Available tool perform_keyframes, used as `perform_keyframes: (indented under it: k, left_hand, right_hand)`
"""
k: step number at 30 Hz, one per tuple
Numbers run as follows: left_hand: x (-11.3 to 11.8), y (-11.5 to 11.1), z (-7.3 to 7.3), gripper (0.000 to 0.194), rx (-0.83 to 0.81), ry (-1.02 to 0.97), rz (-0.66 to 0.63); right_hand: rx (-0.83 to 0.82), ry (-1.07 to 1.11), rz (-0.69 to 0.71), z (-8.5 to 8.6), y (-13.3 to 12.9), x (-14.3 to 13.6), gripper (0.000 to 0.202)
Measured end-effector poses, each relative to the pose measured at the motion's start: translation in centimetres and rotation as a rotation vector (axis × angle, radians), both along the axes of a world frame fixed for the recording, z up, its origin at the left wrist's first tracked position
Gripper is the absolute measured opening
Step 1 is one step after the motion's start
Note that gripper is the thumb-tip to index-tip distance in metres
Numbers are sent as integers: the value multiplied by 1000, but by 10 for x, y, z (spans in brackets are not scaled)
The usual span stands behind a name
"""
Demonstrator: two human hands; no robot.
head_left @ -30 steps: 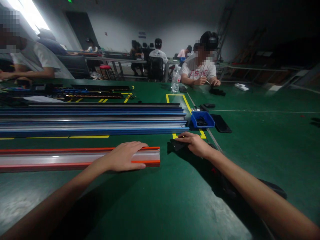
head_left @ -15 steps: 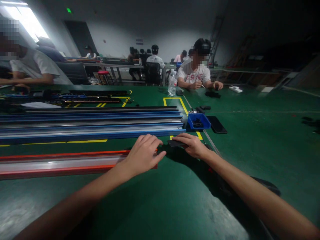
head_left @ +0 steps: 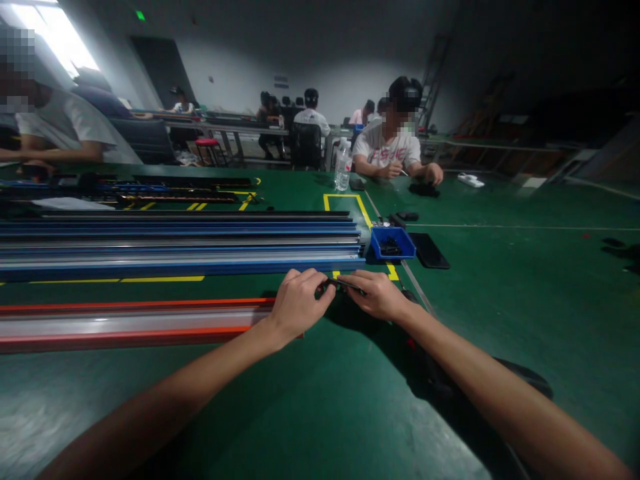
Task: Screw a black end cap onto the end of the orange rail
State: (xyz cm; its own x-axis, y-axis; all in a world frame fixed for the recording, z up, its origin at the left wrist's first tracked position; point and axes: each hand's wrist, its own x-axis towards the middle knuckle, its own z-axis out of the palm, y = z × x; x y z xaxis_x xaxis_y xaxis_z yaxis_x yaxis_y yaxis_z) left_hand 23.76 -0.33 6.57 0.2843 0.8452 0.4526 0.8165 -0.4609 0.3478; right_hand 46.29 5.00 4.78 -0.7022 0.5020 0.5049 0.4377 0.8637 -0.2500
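Two-handed handling step: thin flat black piece [head_left: 350, 285] sat between hands' fingertips. Right hand [head_left: 381, 295] pinched it, nearly closed; left hand [head_left: 299, 301] curled at far end, hold unclear. Orange-edged silver channel [head_left: 150, 325] lay beside left fingers. Next move called for steady right pinch.

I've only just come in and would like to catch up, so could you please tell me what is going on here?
The left hand and right hand hold a small, flat black piece between them, above the green table. The orange-edged rail lies beside the left hand. Behind are blue-edged rails and a blue bin of small dark parts.
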Motion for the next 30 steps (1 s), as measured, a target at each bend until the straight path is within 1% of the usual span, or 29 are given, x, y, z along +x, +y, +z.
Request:
perform_keyframes:
  k: [2,5,7,10,12,15,20,24,27,30]
  left_hand:
    - [0,1,-1,29,-10,2,-9]
    - [-1,5,-3,27,-55,3,-19]
    - [-1,8,-3,28,-115,7,-48]
    - [1,11,-3,29,-192,14,-77]
    - [3,11,-4,26,-198,38,-69]
    - [4,11,-7,22,-213,112,-80]
    - [1,13,-11,25,-276,148,-78]
    - [-1,14,-13,33,-270,105,-90]
    - [-1,18,-13,29,-258,-26,-118]
    - [-8,20,-7,27,-261,-155,-139]
  right_hand:
    - [-22,-16,3,1,0,0,35]
    - [-71,-8,-17,3,-1,1,31]
    - [-130,8,-73,4,0,1,24]
    - [-206,30,-192,6,2,1,17]
    - [-227,28,-242,7,3,1,18]
    - [-262,12,-271,8,5,1,17]
    - [-348,-5,-325,9,6,0,20]
    - [-410,-11,-351,9,6,0,21]
    - [-435,-15,-365,8,7,0,19]
    - [-445,-19,-369,7,9,2,17]
